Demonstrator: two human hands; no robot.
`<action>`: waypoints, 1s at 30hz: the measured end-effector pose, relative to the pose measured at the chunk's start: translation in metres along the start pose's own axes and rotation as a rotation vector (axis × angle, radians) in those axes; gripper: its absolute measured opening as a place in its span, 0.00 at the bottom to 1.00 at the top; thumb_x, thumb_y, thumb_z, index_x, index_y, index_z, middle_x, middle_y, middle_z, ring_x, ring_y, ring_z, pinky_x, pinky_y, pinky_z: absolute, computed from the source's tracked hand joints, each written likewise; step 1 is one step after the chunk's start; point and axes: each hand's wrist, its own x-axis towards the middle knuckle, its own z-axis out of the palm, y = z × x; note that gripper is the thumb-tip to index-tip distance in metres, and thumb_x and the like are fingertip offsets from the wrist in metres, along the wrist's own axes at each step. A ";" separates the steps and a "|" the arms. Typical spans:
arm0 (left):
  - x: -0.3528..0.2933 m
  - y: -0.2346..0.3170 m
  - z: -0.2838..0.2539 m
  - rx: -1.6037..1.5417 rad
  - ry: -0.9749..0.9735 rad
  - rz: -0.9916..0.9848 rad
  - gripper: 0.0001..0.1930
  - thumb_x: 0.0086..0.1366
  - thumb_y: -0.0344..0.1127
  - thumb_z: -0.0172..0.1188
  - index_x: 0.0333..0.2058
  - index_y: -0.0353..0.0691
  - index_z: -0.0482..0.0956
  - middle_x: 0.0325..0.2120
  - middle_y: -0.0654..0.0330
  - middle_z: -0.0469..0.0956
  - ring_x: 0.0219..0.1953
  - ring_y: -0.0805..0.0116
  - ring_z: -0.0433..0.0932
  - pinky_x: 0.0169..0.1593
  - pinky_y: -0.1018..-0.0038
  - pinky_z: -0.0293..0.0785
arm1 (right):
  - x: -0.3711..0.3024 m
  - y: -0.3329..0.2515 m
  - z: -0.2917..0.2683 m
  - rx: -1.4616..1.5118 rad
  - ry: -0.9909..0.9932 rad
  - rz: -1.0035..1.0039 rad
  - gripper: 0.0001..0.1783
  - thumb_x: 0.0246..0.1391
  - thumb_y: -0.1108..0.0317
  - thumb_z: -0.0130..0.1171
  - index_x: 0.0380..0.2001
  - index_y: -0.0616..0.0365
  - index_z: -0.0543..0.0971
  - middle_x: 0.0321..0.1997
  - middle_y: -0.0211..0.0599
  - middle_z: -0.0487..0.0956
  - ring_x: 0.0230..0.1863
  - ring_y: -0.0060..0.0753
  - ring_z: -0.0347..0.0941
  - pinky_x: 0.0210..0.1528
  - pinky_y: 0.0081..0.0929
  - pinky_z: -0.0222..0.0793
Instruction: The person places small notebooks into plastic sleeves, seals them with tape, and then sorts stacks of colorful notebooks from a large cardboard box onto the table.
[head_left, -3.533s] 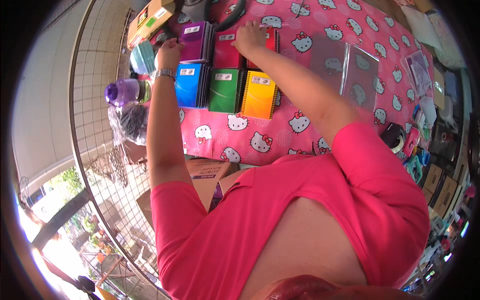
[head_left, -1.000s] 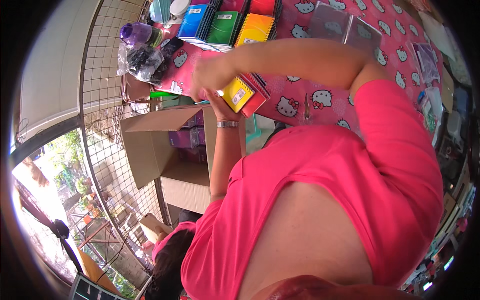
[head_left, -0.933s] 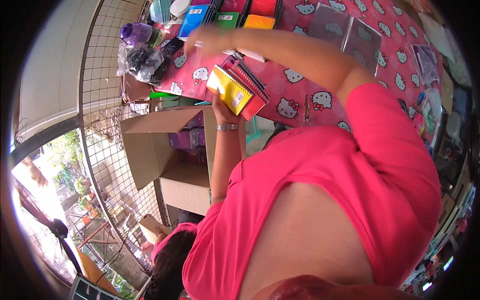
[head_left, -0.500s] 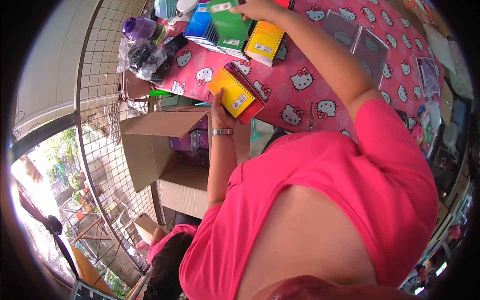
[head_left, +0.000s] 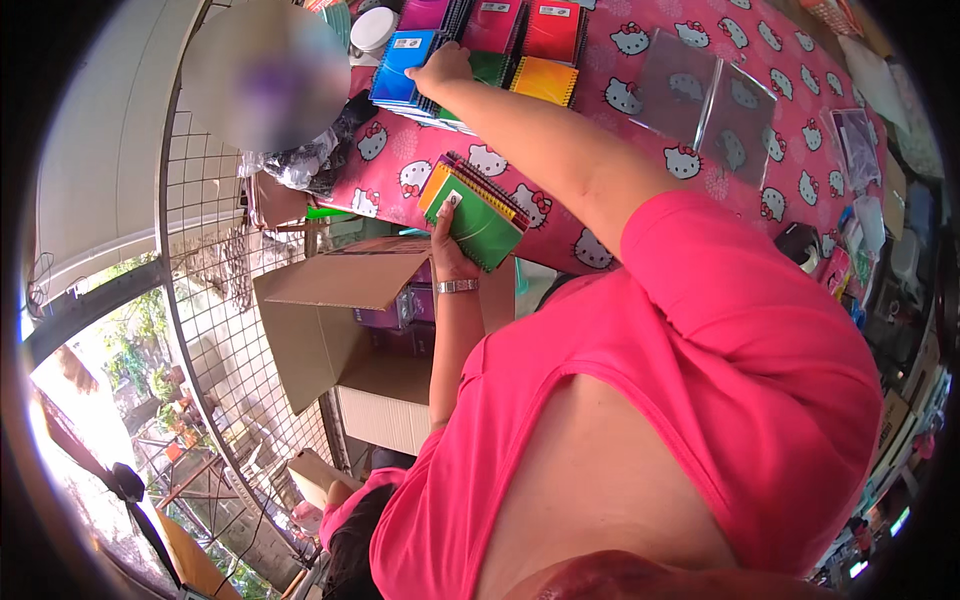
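My left hand (head_left: pixel 452 252) holds a small fanned stack of spiral notebooks, with a green notebook (head_left: pixel 478 222) on top and yellow, red and purple edges showing beneath. At the table's far side, my right hand (head_left: pixel 440 72) grips the right edge of the top blue notebook (head_left: pixel 405 68), thumb on its cover. That notebook lies on a stack of others. Partly behind my right wrist is a green notebook stack (head_left: pixel 490 68), with a yellow stack (head_left: pixel 543 82) to its right. Behind them sit purple (head_left: pixel 425 14), dark pink (head_left: pixel 493 25) and red (head_left: pixel 556 30) notebooks.
A pink patterned cloth covers the table (head_left: pixel 600 160). Clear plastic covers (head_left: pixel 705 95) lie to the right. Left are a white-lidded tub (head_left: pixel 373 30) and plastic bags (head_left: pixel 300 160). Below the left edge stands an open cardboard box (head_left: pixel 345 285) with purple packs; another person (head_left: pixel 355 510) is beside it.
My right hand has brought the green notebook onto the stack in my left hand, then moved back to the blue stack. The view has shifted slightly.
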 end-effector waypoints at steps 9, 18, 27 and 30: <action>0.006 -0.002 -0.004 0.027 0.016 0.082 0.29 0.61 0.58 0.50 0.51 0.40 0.69 0.45 0.57 0.74 0.45 0.59 0.75 0.48 0.61 0.73 | -0.015 0.008 -0.034 0.596 -0.275 -0.031 0.23 0.37 0.71 0.66 0.39 0.63 0.70 0.35 0.42 0.77 0.35 0.37 0.75 0.38 0.31 0.73; -0.005 -0.066 0.035 0.173 -0.078 -0.130 0.30 0.58 0.56 0.53 0.53 0.41 0.67 0.47 0.56 0.72 0.48 0.59 0.72 0.53 0.58 0.68 | -0.151 0.176 -0.180 0.138 -0.541 -0.219 0.49 0.39 0.55 0.69 0.60 0.65 0.55 0.54 0.56 0.68 0.56 0.43 0.66 0.58 0.34 0.61; -0.002 -0.165 0.110 0.790 -0.867 0.056 0.34 0.50 0.19 0.63 0.54 0.40 0.56 0.46 0.56 0.71 0.49 0.66 0.72 0.51 0.70 0.70 | -0.181 0.323 -0.241 0.363 -0.150 -0.443 0.49 0.34 0.72 0.71 0.58 0.58 0.54 0.52 0.42 0.69 0.55 0.35 0.67 0.57 0.32 0.63; 0.031 -0.196 0.087 1.044 -0.954 0.146 0.37 0.49 0.20 0.64 0.55 0.40 0.54 0.49 0.56 0.68 0.50 0.67 0.70 0.50 0.71 0.71 | -0.177 0.373 -0.224 0.427 -0.135 -0.428 0.48 0.34 0.73 0.70 0.58 0.56 0.54 0.52 0.42 0.69 0.55 0.35 0.67 0.57 0.32 0.63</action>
